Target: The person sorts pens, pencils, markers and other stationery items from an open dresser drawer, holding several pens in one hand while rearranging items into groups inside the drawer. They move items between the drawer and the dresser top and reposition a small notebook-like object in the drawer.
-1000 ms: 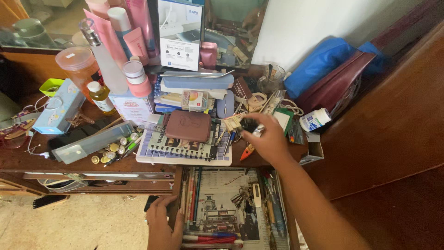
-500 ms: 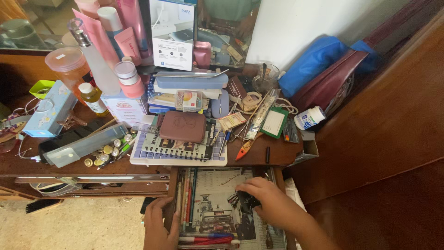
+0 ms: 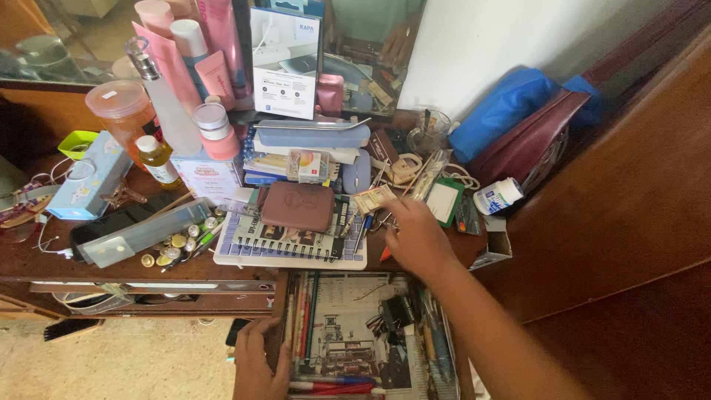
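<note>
Head view: right hand (image 3: 418, 237) over cluttered desk (image 3: 44, 259).

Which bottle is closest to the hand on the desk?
The small white bottle lying on its side, just past the right hand; the pink bottles stand far back left.

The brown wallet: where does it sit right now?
In the head view the brown wallet lies left of centre on the cluttered desk, on top of the spiral notebook, just left of the right hand.
</note>
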